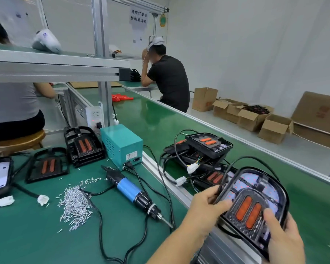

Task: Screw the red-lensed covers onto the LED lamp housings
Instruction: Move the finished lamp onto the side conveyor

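Left hand (pixel 206 206) and right hand (pixel 282 237) both gripping lamp housing (pixel 255 202) with red-lensed cover (pixel 249 213), above bench (pixel 122 235) edge

Left hand (pixel 208 204): bare, no glove, ring or watch; forearm bare up to the near frame edge, no sleeve in view. Right hand (pixel 282 239): bare, no glove or ring; short plain nail on thumb; wrist cut off by frame.
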Demonstrator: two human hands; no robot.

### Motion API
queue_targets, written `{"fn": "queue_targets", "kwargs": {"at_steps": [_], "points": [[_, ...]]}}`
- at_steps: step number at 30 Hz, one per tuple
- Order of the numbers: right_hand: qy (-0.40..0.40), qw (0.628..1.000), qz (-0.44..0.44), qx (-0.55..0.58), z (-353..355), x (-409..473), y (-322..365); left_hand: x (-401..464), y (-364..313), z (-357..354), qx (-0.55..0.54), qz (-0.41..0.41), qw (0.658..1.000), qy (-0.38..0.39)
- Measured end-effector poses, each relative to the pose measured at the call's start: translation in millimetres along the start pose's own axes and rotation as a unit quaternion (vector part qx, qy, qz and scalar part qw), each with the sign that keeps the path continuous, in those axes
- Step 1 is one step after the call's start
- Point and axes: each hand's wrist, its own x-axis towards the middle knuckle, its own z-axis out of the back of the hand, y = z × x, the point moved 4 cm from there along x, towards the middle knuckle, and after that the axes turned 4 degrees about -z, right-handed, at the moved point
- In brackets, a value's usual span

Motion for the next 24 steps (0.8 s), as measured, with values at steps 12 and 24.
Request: {"fn": "queue_targets", "kwargs": {"at_steps": [12,24], "points": [[-0.04,0.996,-0.061,0.054,9.2,44.6,-5.7,4.5,13.8,-40.0,0.345,-0.067,0.932,0.09],[-0.095,0.984,-0.06,-0.141,22.2,79.6,-28.2,3.0,49.6,-44.7,0.612,-0.111,0.76,0.19]]}}
